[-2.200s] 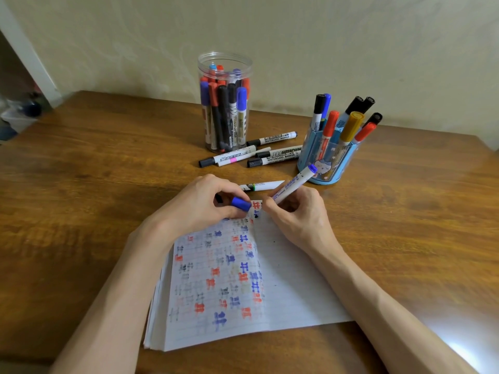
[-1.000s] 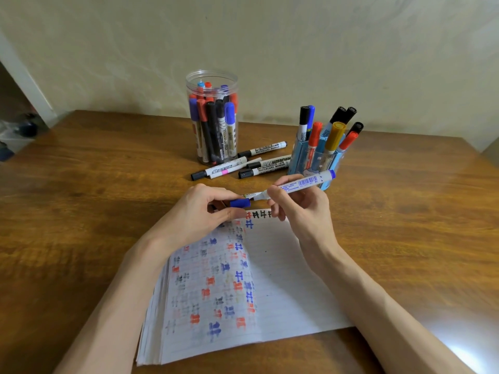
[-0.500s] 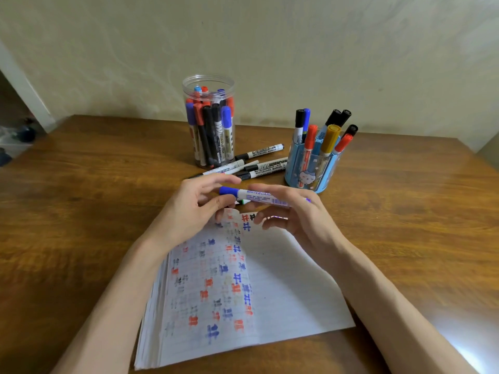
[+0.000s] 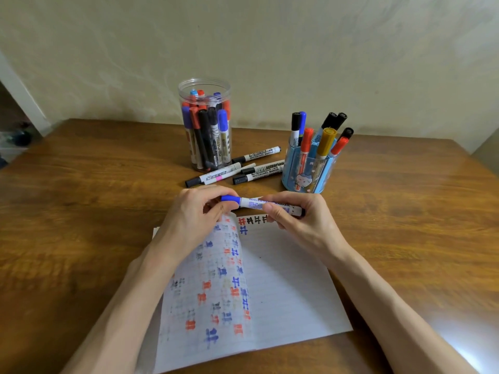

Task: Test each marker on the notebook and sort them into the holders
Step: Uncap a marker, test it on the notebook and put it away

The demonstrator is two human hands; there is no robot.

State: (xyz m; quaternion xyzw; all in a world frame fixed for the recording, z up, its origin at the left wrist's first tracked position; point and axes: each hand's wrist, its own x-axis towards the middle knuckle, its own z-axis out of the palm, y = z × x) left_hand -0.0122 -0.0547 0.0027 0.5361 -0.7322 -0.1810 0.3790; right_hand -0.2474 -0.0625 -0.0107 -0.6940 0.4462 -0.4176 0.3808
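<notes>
A blue whiteboard marker [image 4: 252,202] lies level between my two hands, just above the top edge of the open notebook [image 4: 286,279]. My left hand [image 4: 194,217] pinches its blue cap at the left end, and the cap sits on the barrel. My right hand [image 4: 299,222] grips the white barrel at the right end. Red, black and blue test marks run along the top of the notebook's right page. A clear jar [image 4: 206,125] full of markers stands at the back left. A blue holder [image 4: 307,168] with several markers stands at the back right.
Several capped black whiteboard markers [image 4: 243,171] lie loose on the wooden table [image 4: 81,211] between the jar and the blue holder. A pale wall runs behind the table. The table's right corner shows at the far right.
The marker went from writing on the page to lying level between both hands. The blue cap held in my left hand is now on the marker's tip.
</notes>
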